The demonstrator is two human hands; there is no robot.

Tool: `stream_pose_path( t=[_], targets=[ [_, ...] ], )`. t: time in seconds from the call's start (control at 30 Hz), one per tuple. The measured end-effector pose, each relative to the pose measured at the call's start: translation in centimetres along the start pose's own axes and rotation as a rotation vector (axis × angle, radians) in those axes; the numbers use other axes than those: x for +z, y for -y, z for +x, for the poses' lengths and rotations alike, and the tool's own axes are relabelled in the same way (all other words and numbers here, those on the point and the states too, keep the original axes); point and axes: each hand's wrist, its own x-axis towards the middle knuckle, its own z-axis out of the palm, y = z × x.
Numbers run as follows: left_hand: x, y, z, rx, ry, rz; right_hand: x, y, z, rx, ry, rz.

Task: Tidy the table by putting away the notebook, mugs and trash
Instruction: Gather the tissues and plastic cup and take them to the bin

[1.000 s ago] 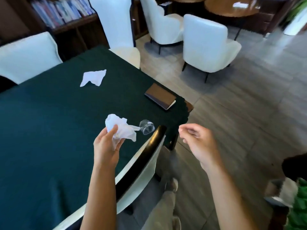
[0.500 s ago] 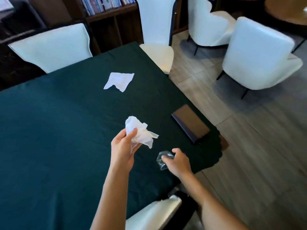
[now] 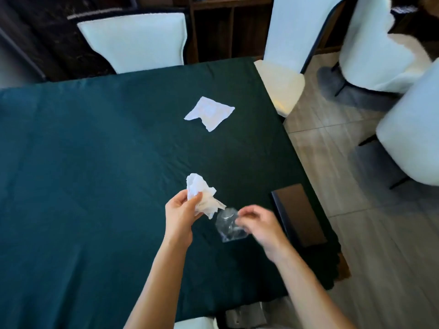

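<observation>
My left hand point(image 3: 180, 213) grips a crumpled white tissue point(image 3: 200, 193) above the dark green table point(image 3: 95, 162). Just to its right, my right hand point(image 3: 259, 224) holds a clear plastic cup point(image 3: 228, 225) by its rim, tipped on its side just over the cloth. A second white tissue point(image 3: 209, 112) lies flat farther back on the table. A brown notebook point(image 3: 299, 214) rests by the table's right edge, close to my right hand.
White chairs stand at the far side point(image 3: 135, 43) and the right corner point(image 3: 292, 55), with two white armchairs point(image 3: 408, 134) on the tiled floor to the right. A dark bookshelf point(image 3: 228, 27) lines the back wall. A chair back point(image 3: 194, 324) sits just below me.
My right hand reached to the clear cup on the table, took hold of it and lifted it toward the tissue. The view shifted over the table. My left hand kept the tissue.
</observation>
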Motion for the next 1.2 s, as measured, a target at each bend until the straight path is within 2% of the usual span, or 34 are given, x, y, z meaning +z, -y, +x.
stream_pose_path(
  t=[0.07, 0.17, 0.23, 0.47, 0.67, 0.77, 0.87, 0.93, 1.0, 1.07, 1.13, 1.2],
  targets=[
    [1.4, -0.3, 0.5, 0.022, -0.028, 0.003, -1.5, 3.8, 0.9, -0.087, 0.037, 0.077],
    [4.4, -1.2, 1.1, 0.05, -0.038, -0.019, -3.1, 8.9, 2.7, -0.111, 0.196, 0.183],
    [6.3, -2.0, 1.6, 0.055, -0.016, -0.035, -3.7, 11.1, 4.6, -0.137, 0.247, 0.128],
    [10.5, -5.4, 4.8, -0.02, -0.046, -0.222, -4.5, 15.1, 12.9, -0.292, 0.237, -0.105],
    [12.5, -7.6, 8.3, -0.009, -0.041, -0.159, -3.8, 17.8, 18.9, -0.404, 0.264, -0.311],
    [12.6, -8.0, 10.3, 0.016, -0.087, -0.171, -2.9, 19.2, 21.7, -0.43, 0.37, -0.345],
    [12.3, -8.7, 12.4, -0.007, -0.193, -0.238, -1.1, 20.5, 25.0, -0.369, 0.52, -0.305],
    [12.0, -9.2, 13.5, -0.02, -0.257, -0.295, 0.5, 20.6, 27.4, -0.355, 0.561, -0.341],
    [11.4, -9.3, 14.4, -0.023, -0.309, -0.336, 2.5, 20.2, 29.7, -0.378, 0.55, -0.45],
    [10.7, -9.3, 14.9, -0.023, -0.361, -0.33, 4.5, 19.7, 31.7, -0.469, 0.468, -0.657],
    [9.7, -9.2, 14.9, -0.03, -0.384, -0.349, 6.4, 19.1, 33.7, -0.627, 0.326, -0.819],
    [8.5, -9.2, 14.4, -0.034, -0.366, -0.394, 7.5, 18.6, 35.9, -0.737, 0.112, -0.93]
  ],
)
